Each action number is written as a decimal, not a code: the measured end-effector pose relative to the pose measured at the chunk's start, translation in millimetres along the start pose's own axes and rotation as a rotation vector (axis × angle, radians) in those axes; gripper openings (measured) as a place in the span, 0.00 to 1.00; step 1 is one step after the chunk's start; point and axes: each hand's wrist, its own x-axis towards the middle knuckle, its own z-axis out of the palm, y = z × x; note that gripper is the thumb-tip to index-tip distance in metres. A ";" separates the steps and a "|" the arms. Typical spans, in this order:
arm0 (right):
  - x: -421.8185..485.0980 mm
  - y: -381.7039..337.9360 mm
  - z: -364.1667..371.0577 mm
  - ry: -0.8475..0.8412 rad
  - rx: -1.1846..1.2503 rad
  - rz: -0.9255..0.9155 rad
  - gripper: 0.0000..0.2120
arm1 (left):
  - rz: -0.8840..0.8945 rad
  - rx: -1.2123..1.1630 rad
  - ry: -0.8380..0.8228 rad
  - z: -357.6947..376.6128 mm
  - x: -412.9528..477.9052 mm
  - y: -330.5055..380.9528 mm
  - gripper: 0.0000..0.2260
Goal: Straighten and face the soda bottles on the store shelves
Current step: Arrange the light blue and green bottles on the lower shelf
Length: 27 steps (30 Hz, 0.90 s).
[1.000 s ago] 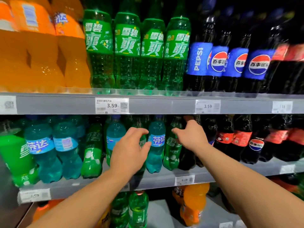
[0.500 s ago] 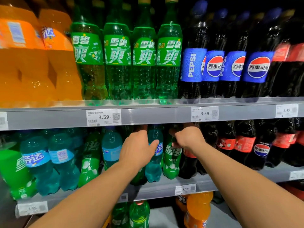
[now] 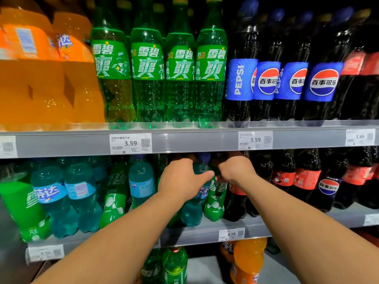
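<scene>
Soda bottles: two stocked shelves fill the view; the hands work on the middle shelf (image 3: 196, 232), just under the price rail (image 3: 184, 143) of the shelf above.
Upper shelf: orange bottles (image 3: 47, 68) at left, green lemon-lime bottles (image 3: 180, 78) in the centre, dark cola bottles (image 3: 287, 78) at right, upright, most labels facing out.
Middle shelf: a mixed row of blue and green bottles at left, several leaning with labels turned aside; dark cola bottles with red labels at right.
Left hand (image 3: 180, 179): closed around the upper part of a blue bottle (image 3: 192, 210) near the centre, thumb across its shoulder.
Right hand (image 3: 235, 171): just beside the left, curled at the neck of a small green bottle (image 3: 215, 199); its fingertips are hidden, so I cannot tell whether it grips firmly.
Stage, as I judge it: turning or pulling these two bottles forward to line up with the front edge.
Risk: the bottles stand packed and touching, so a sideways tug could tip the leaning neighbours at left like dominoes.
Risk: pulling too far forward could send a bottle over the low front lip onto the lower shelf (image 3: 205, 271).
Risk: the rail above sits close over the caps, so lifting could knock knuckles or jam a cap against it.
</scene>
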 end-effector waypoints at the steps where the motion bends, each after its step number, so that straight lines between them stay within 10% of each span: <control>1: 1.2 -3.2 -1.2 0.030 0.016 0.014 0.19 | 0.026 -0.001 -0.005 -1.0 -3.4 -0.8 0.22; 15: 8.8 11.1 9.2 0.109 0.195 0.000 0.06 | 0.209 -0.114 0.139 -19.2 -61.8 -32.2 0.17; 27: -10.7 2.1 30.1 0.445 -0.249 -0.199 0.22 | 0.202 -0.160 0.216 -68.8 -94.3 -78.7 0.18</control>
